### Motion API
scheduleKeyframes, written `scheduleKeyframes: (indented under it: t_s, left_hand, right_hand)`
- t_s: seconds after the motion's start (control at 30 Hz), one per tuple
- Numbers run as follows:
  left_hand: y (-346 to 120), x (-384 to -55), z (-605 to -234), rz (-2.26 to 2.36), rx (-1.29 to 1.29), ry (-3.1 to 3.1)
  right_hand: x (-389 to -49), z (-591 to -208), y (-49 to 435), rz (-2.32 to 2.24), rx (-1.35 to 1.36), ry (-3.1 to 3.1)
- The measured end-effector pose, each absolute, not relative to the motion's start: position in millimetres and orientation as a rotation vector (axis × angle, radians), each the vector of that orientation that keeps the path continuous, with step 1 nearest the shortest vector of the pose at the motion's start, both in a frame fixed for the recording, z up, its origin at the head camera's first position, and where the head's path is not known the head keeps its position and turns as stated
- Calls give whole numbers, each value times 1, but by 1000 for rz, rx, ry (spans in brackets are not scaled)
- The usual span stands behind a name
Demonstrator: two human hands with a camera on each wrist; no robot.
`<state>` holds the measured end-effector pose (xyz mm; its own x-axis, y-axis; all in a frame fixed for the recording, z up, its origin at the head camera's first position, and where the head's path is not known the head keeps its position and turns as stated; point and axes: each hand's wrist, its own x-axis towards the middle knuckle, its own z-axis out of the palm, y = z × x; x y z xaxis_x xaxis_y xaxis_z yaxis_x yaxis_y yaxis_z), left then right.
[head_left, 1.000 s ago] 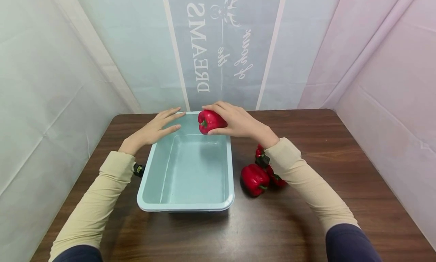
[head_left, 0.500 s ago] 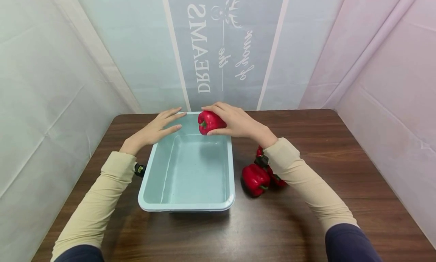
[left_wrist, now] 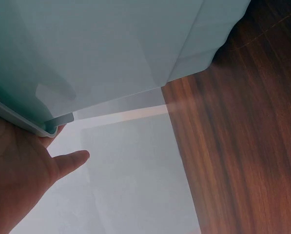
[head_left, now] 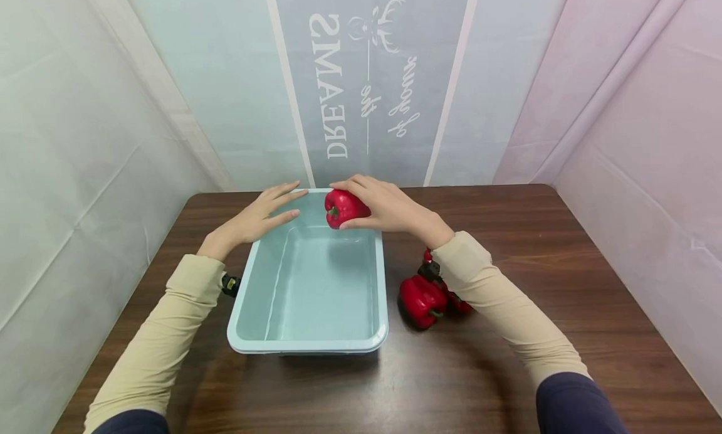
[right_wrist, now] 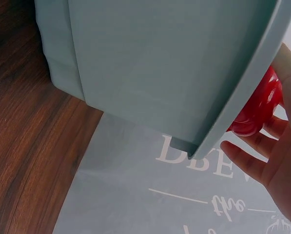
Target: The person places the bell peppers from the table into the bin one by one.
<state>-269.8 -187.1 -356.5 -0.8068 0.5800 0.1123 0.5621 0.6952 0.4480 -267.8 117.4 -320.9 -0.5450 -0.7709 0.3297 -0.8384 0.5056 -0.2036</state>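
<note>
A pale blue plastic basin (head_left: 307,345) stands on the wooden table. Over its far right corner my right hand (head_left: 389,205) grips a red bell pepper (head_left: 345,209), the green stem facing left. In the right wrist view the basin's rim partly hides that pepper (right_wrist: 260,105). My left hand (head_left: 255,216), fingers straight and spread, is at the far left corner of the basin. From the left wrist its thumb (left_wrist: 72,163) shows just beyond the basin's rim. Another red bell pepper (head_left: 422,301) lies to the right of the basin.
Behind that pepper, more red peppers (head_left: 459,304) are partly covered by my right sleeve and wrist camera. The dark wooden table (head_left: 541,264) reaches back to a grey-blue printed cloth (head_left: 389,95). Pale cloth walls (head_left: 648,152) stand on both sides.
The right hand and its pepper have shifted slightly left and down in the head view. The left hand has stayed nearly still.
</note>
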Motion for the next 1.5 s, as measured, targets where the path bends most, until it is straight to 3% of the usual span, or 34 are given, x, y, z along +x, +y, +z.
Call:
scheduleKeyframes:
  t_s: [1.5]
  left_hand:
    - [-184, -253, -360, 724, 942, 2900]
  right_hand:
    - [-259, -335, 119, 521, 1379, -2588]
